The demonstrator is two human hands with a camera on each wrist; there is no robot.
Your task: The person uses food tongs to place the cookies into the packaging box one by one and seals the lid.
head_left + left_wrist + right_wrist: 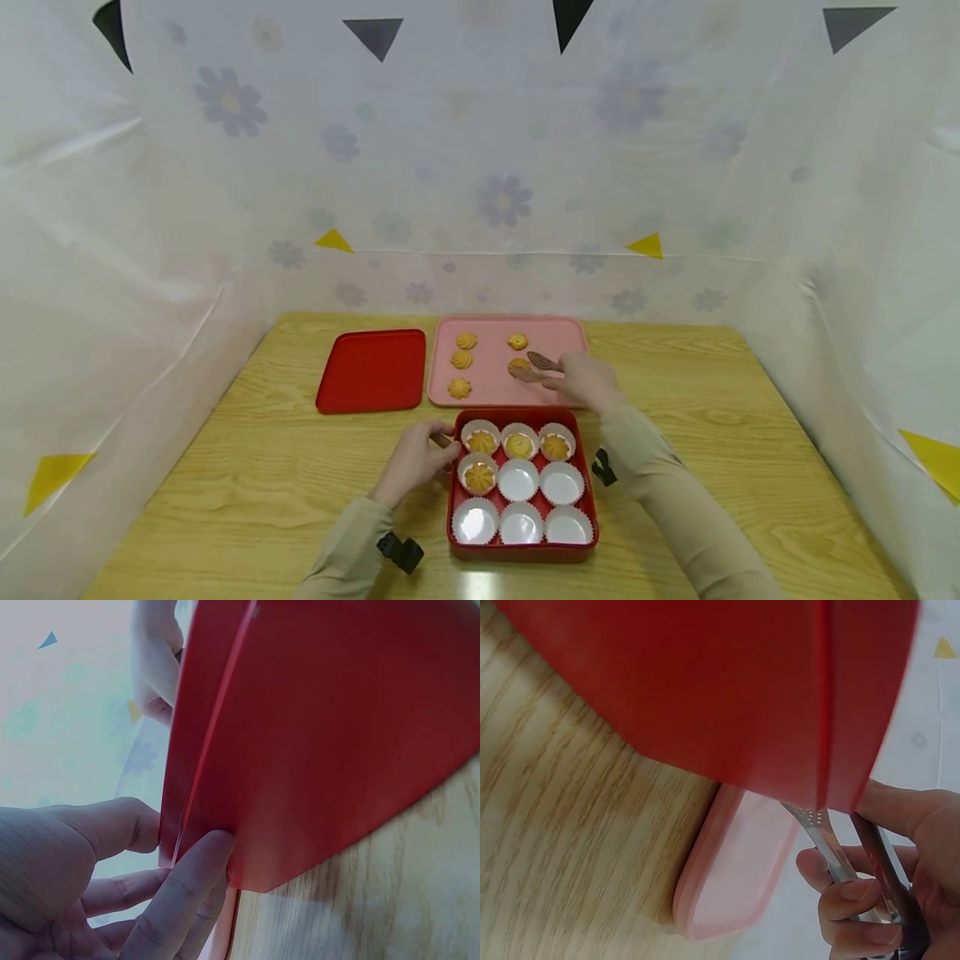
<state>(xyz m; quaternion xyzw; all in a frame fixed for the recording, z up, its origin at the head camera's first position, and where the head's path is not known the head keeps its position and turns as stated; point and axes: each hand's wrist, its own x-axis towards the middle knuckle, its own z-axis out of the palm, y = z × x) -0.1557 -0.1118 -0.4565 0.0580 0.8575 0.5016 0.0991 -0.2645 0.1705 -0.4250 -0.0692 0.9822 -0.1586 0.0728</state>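
Note:
My right hand (591, 381) holds metal tongs (832, 851) over the pink tray (551, 329). The slotted tips of the tongs are spread on either side of a swirled cookie (517, 365) on the tray. My left hand (420, 454) grips the far left corner of the red box (525, 554), thumb at the rim and fingers along the outer wall (300, 750). White paper cups (567, 525) fill the box in rows. Cookies (480, 477) sit in the far row and the middle row's left cup; the other cups are bare.
A red square lid or tray (375, 371) lies left of the pink tray. More cookies (461, 359) stand on the pink tray's left side, and one (517, 341) toward its back. White patterned sheeting (502, 283) encloses the wooden table (300, 483).

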